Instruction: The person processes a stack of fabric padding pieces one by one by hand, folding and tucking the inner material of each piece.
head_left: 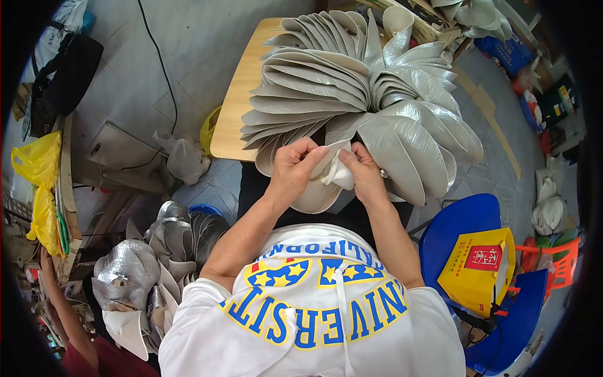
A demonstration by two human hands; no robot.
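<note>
Left hand [294, 173] pinches the edge of a grey sheet piece [342, 131], right hand [369, 177] pinches soft white material [341, 176] just beside it, thumbs close together. Grey piece sits in front of the white shirt [326, 301], at the near side of a big fanned pile [314, 85] of silvery-grey pieces on the wooden surface [233, 129]. Yellow bag [468, 267] rests on a blue chair [461, 217], right.

A pale wood-topped surface [232, 125] stands on a grey tiled floor [483, 176], with a blue plastic chair [452, 217] to the right. Low wooden furniture [110, 180] occupies the left side under even, pale light.
</note>
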